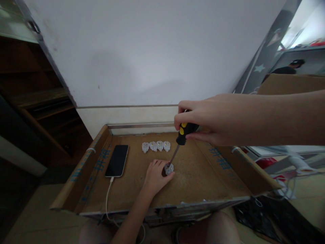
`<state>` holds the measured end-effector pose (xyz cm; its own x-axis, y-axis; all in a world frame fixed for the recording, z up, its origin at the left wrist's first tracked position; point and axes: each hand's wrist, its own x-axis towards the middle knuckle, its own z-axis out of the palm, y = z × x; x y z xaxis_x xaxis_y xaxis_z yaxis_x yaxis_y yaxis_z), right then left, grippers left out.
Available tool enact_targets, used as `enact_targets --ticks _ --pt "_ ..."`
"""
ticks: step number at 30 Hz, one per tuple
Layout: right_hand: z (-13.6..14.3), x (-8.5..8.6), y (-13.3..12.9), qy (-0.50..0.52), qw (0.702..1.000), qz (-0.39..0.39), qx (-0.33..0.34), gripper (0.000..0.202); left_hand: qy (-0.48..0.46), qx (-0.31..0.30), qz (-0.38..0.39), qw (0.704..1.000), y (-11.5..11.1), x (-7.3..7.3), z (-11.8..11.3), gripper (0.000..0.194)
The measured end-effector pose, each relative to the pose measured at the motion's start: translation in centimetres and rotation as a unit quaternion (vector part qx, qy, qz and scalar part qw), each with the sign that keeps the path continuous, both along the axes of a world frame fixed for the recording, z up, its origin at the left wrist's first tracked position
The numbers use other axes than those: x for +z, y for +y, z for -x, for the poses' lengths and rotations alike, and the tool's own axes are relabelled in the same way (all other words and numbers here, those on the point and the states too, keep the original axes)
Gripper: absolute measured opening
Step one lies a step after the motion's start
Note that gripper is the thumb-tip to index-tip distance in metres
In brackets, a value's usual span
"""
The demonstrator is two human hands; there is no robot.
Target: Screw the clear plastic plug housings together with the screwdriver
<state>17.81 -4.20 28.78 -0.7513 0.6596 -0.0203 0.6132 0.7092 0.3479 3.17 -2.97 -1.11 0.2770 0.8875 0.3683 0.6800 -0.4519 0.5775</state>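
At the far left, dark wooden shelves [38, 98] stand beside a big white panel [157, 51], which rises behind the cardboard-covered tabletop [198, 184]. The cardboard's left flap [83, 169] is folded up, with blue writing near its fold. Just inside it lies a phone [117, 161], screen up and dark, with a white cable [107, 200] plugged into its near end and running over the front edge. Further right, toward the back, four clear plastic pieces [153, 146] sit side by side in a row. In front of them, the left hand [155, 178] rests on the cardboard, its grip grasping a fifth clear piece [169, 170] between thumb and fingers. A screwdriver [186, 132] slants down to that piece, its tip at the piece's upper part; whether it sits in a screw is too small to tell. The right hand [199, 120] has its grip clenched around the black and yellow handle, above the cardboard. Beyond is the raised right flap [250, 169]. Lower right, black plastic [274, 217] lies on the floor; upper right, another person [286, 69] is partly visible.
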Motion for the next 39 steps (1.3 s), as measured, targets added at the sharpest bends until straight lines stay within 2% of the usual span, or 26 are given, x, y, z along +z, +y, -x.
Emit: enact_targets --ticks 7,16,25,39 --pt "-0.1 0.0 -0.2 0.003 1.000 -0.001 -0.006 0.020 0.007 -0.003 0.003 1.000 -0.1 0.3 0.1 0.030" --pt "0.3 1.1 -0.7 -0.002 1.000 -0.017 0.000 0.020 0.002 0.001 -0.004 1.000 0.2 -0.4 0.1 0.031" --pt "-0.4 0.0 -0.1 -0.019 1.000 -0.005 0.021 0.019 0.002 -0.005 -0.004 1.000 0.1 -0.2 0.1 0.033" --pt "-0.1 0.3 -0.5 -0.023 1.000 0.001 0.005 0.019 0.000 0.000 -0.010 1.000 0.1 -0.2 0.1 0.031"
